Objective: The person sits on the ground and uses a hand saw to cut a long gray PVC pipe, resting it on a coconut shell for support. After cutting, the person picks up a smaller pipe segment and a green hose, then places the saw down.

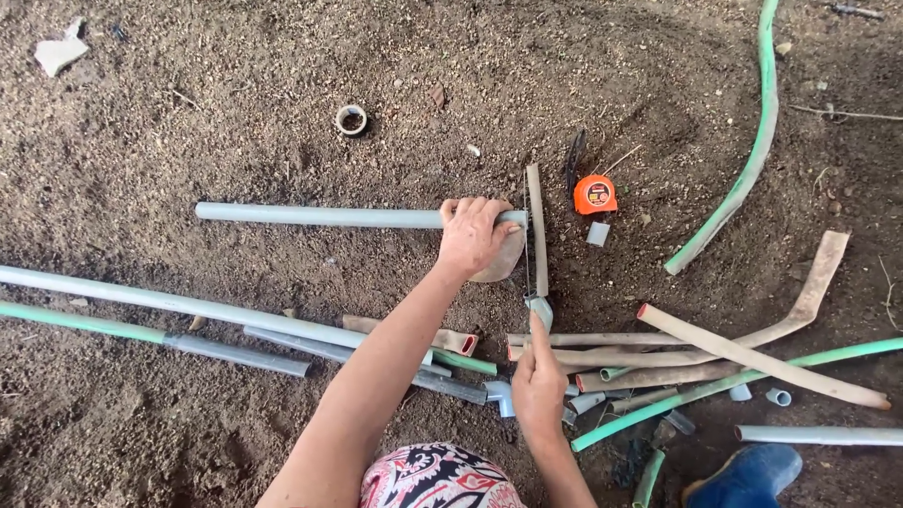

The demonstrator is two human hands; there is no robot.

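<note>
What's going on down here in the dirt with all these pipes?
A person is kneeling over bare soil, sawing a grey pipe. The left hand presses down on the pipe near its end, while the right hand grips the handle of a hacksaw set across that end. An orange tape measure lies just beyond the saw, a roll of tape farther off, and grey, green and tan pipe offcuts lie scattered nearby.

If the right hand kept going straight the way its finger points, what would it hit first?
Most likely the grey pipe that the left hand pins to the soil. The right hand grips a hacksaw aimed up at it, though depth is unclear.
</note>
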